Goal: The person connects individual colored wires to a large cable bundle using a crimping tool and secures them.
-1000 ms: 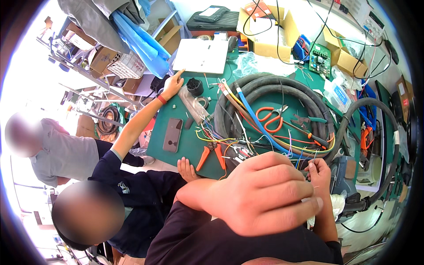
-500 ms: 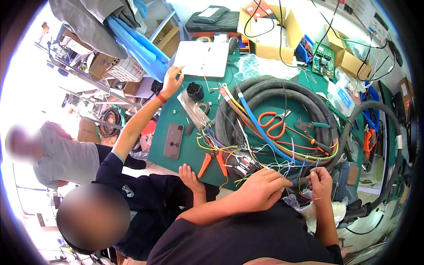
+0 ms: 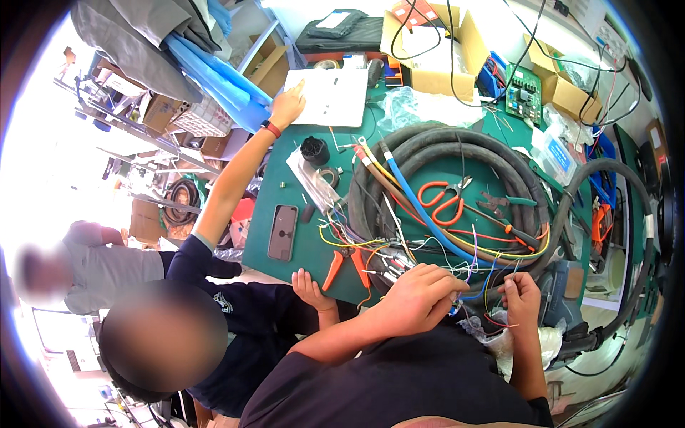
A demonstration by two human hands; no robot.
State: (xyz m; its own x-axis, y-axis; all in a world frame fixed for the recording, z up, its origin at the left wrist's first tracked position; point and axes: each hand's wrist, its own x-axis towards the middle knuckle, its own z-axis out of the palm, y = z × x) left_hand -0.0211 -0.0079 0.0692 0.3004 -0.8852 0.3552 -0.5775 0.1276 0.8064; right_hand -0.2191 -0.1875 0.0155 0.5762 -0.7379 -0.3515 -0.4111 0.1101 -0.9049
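Both of my hands are over the near edge of the green table, among thin coloured wires (image 3: 488, 284) fanning out from a thick black cable (image 3: 357, 192). My left hand (image 3: 419, 299) is closed, back of the hand up, its thumb and fingers pinched on thin wires. Under its fingertips a small bluish-white part shows, too hidden to name. To the right, my right hand (image 3: 523, 301) is closed in a pinch beside blue, yellow and red wires; what lies between its fingertips is too small to make out. Orange-handled wire strippers (image 3: 346, 267) lie left of my left hand.
Inside the cable coil lie orange-handled scissors (image 3: 440, 202) and green-handled pliers (image 3: 508, 202). A co-worker at left reaches one hand (image 3: 289, 105) onto a white laptop (image 3: 335, 100); the other (image 3: 310, 289) rests at the table edge. A phone (image 3: 282, 232) lies nearby.
The co-worker's far hand has slid further onto the white laptop. My left hand has shifted slightly left and turned a little; my right hand stays nearly in place.
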